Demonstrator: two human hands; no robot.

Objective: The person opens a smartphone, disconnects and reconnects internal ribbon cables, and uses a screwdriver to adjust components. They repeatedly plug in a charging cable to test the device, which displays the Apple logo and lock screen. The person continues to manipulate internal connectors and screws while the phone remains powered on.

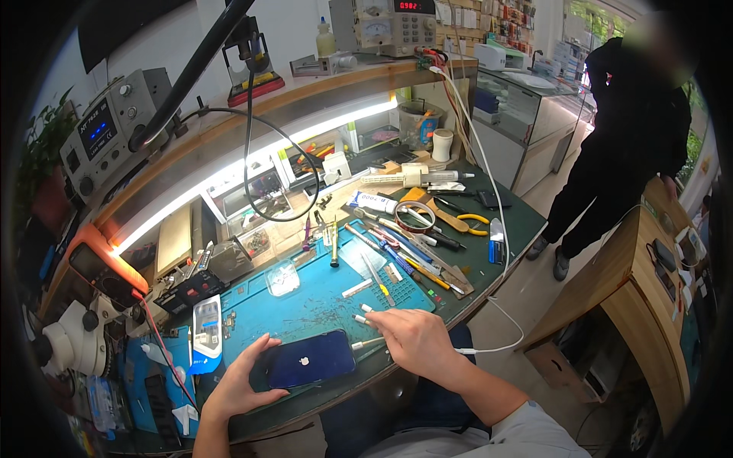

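While L hand [243,385] grips phone [314,368] at L end btwn thumb & fingers, R hand [416,341] holds white cable [372,343].
Phone's at near edge of blue mat [256,311], face up w/ white logo [304,361]; plug [356,346] meets its R end, cable trails R.

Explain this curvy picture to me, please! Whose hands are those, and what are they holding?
No robot here: they're a person's own bare hands. A wide camera worn on the person's head looks down, making straight edges look bent. The left hand grips one end of a dark phone. The right hand holds white cable ends, one reaching the phone's other end. On the blue mat sits a clear little tray. A tape roll lies among tools farther back.
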